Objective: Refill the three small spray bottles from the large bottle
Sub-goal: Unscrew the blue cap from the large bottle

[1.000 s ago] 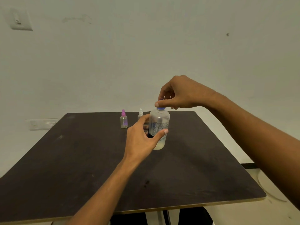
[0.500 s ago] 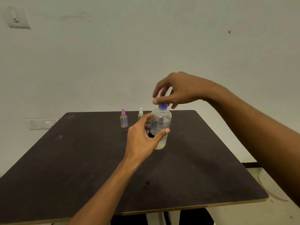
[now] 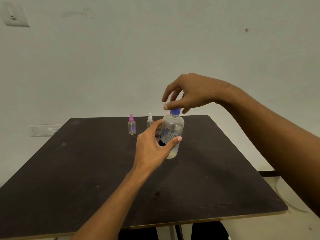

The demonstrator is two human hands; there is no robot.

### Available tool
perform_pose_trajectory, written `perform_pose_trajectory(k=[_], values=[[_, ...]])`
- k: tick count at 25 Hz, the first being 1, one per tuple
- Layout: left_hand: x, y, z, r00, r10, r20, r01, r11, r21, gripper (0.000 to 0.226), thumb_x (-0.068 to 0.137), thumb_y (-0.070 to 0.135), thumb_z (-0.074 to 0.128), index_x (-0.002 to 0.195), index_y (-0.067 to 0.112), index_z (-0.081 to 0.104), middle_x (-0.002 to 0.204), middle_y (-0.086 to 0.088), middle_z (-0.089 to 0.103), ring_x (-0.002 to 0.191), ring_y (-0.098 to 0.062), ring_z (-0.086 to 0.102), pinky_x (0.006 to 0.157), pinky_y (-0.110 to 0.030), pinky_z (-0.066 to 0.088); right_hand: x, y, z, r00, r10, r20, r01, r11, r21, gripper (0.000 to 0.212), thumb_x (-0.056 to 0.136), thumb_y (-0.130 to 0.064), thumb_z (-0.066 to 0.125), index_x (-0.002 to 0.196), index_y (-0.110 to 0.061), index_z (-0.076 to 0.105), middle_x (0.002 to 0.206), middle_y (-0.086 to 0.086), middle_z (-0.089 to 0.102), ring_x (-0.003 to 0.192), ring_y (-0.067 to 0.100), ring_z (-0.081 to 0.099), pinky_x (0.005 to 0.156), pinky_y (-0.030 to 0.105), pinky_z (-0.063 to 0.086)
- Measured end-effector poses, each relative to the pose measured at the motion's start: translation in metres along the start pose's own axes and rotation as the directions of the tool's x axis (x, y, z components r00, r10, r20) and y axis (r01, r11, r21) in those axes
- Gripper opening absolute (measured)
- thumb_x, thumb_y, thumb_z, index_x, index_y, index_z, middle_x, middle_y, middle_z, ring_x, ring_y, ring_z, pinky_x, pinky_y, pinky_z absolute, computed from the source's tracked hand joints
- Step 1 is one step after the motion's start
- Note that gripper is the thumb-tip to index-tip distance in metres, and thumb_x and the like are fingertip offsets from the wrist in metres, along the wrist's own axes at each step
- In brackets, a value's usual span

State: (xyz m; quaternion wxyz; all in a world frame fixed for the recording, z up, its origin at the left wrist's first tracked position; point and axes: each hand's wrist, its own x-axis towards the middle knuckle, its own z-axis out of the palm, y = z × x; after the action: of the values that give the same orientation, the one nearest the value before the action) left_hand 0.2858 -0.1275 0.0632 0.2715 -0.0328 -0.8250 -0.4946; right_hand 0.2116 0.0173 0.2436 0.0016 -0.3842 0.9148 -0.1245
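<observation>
While left hand (image 3: 152,144) grips big bottle (image 3: 172,134) mid-table, right hand (image 3: 188,94) open above blue cap (image 3: 175,112); 2 small bottles (image 3: 132,125) behind. Risk: tipping, spilling once uncapped.

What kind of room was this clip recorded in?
Probably a plain indoor room, home or office: a bare pale wall with a switch plate, a socket strip, and one dark table.

Dark table (image 3: 69,179); wall switch (image 3: 14,15); low socket plate (image 3: 43,129).
</observation>
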Motion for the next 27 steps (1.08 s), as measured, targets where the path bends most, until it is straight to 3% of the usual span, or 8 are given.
perform_pose_trajectory(k=[4,7,9,12,17,20,22,27], values=[[0.0,-0.001,0.001,1.0,0.003,0.006,-0.003,1.0,0.003,0.078,0.075,0.059,0.082,0.142,0.03,0.055,0.138,0.007,0.066,0.111,-0.002,0.06,0.09,-0.016,0.049,0.002,0.003,0.002,0.997,0.079,0.011,-0.078,0.996,-0.033,0.029,0.093,-0.045,0.075,0.096,-0.017,0.078,0.082,-0.002,0.079,0.063,0.009,0.077,0.057,0.014,0.056],[0.001,-0.004,0.003,1.0,0.007,0.002,-0.007,1.0,0.007,0.079,0.075,0.06,0.082,0.143,0.029,0.055,0.138,0.007,0.066,0.11,-0.001,0.059,0.091,-0.017,0.051,-0.001,0.002,-0.001,0.997,0.003,0.075,0.002,0.997,-0.076,0.01,0.091,-0.032,0.081,0.098,-0.025,0.077,0.094,-0.008,0.077,0.08,0.012,0.079,0.066,0.015,0.054],[0.0,-0.005,0.003,1.0,0.008,0.003,-0.008,1.0,0.002,0.08,0.074,0.061,0.081,0.143,0.029,0.055,0.137,0.008,0.067,0.108,0.0,0.059,0.087,-0.01,0.048,-0.003,0.003,-0.001,0.994,-0.019,0.112,0.025,0.998,-0.055,0.02,0.089,-0.026,0.083,0.106,-0.031,0.075,0.106,-0.009,0.074,0.087,0.013,0.078,0.065,0.013,0.053],[0.0,-0.005,0.004,1.0,0.01,0.008,-0.01,1.0,-0.005,0.079,0.075,0.059,0.082,0.143,0.029,0.055,0.137,0.008,0.067,0.109,0.001,0.059,0.083,-0.005,0.044,-0.001,0.006,0.004,0.999,0.016,0.041,-0.016,1.0,0.013,0.03,0.089,-0.043,0.08,0.116,-0.032,0.073,0.108,-0.003,0.076,0.076,0.013,0.079,0.058,0.017,0.058],[-0.001,-0.006,0.006,1.0,0.015,0.022,-0.015,1.0,0.003,0.078,0.075,0.058,0.083,0.142,0.03,0.055,0.137,0.01,0.066,0.11,0.002,0.059,0.082,-0.004,0.046,0.004,0.007,0.011,0.993,0.121,-0.019,-0.122,0.989,-0.084,0.034,0.093,-0.052,0.073,0.093,-0.019,0.077,0.075,-0.004,0.077,0.058,0.009,0.076,0.055,0.014,0.052],[-0.001,-0.008,0.007,1.0,0.022,0.021,-0.022,1.0,0.001,0.078,0.075,0.058,0.084,0.142,0.031,0.056,0.136,0.009,0.067,0.11,0.001,0.06,0.085,-0.007,0.048,0.0,0.005,0.007,0.996,0.046,0.078,-0.04,0.996,-0.083,0.013,0.091,-0.036,0.08,0.097,-0.024,0.078,0.093,-0.004,0.078,0.071,0.01,0.078,0.064,0.015,0.053],[-0.001,-0.008,0.007,1.0,0.015,0.018,-0.015,1.0,0.004,0.079,0.075,0.059,0.083,0.143,0.03,0.055,0.136,0.009,0.067,0.11,0.001,0.06,0.085,-0.007,0.046,-0.003,0.005,0.006,0.989,-0.015,0.149,0.026,0.997,-0.069,0.016,0.09,-0.031,0.082,0.105,-0.032,0.077,0.108,-0.006,0.075,0.083,0.016,0.079,0.072,0.021,0.058],[-0.001,-0.007,0.008,1.0,0.02,0.015,-0.02,1.0,0.0,0.077,0.075,0.058,0.083,0.141,0.03,0.056,0.135,0.009,0.068,0.109,0.001,0.06,0.081,-0.002,0.045,-0.001,0.009,0.012,0.996,0.085,0.026,-0.086,0.996,0.023,0.039,0.089,-0.054,0.075,0.112,-0.022,0.076,0.096,0.002,0.08,0.061,0.008,0.076,0.057,0.021,0.06]])
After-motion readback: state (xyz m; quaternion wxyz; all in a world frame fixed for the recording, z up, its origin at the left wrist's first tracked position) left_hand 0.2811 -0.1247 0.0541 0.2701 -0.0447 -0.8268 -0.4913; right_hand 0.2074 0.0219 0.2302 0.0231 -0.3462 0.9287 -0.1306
